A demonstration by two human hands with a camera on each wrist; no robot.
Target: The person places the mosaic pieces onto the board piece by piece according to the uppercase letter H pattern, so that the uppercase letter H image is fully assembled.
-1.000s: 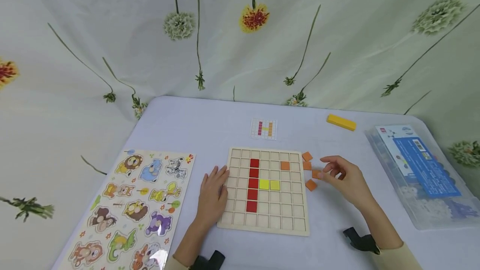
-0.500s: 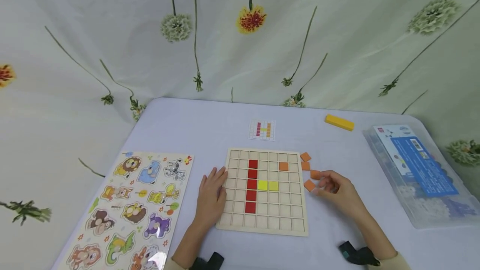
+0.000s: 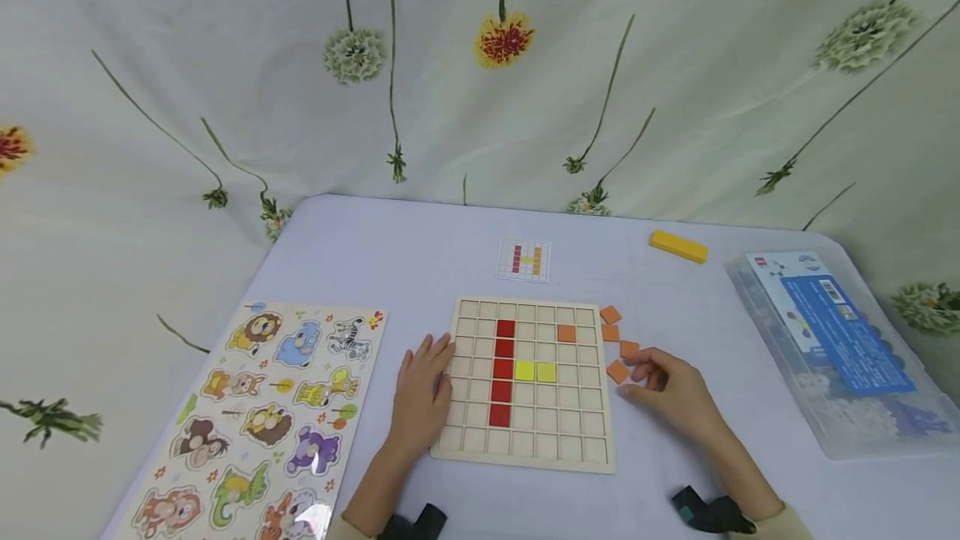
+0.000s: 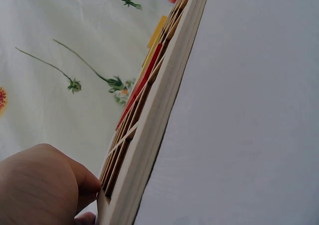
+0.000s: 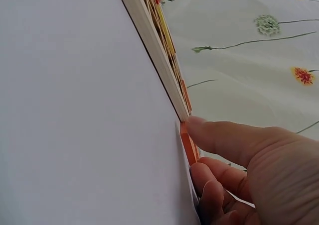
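Left hand (image 3: 422, 394) rests at board's (image 3: 547, 419) left edge, fingers loosely extended. Right hand (image 3: 672, 397) narrow about orange tile (image 3: 618, 372), on bench (image 3: 405, 265) well in from far edge, just beside board; whether gripped, cannot tell. Best pinch opposite sides, board steady.

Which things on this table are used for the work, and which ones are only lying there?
Part of the job:
wooden board, left hand at its edge
red squares and yellow squares, set in the board
orange squares, one set, four loose near the right hand
small pattern card, apparently the model

Probably just lying about:
yellow bar
animal picture board
clear plastic box
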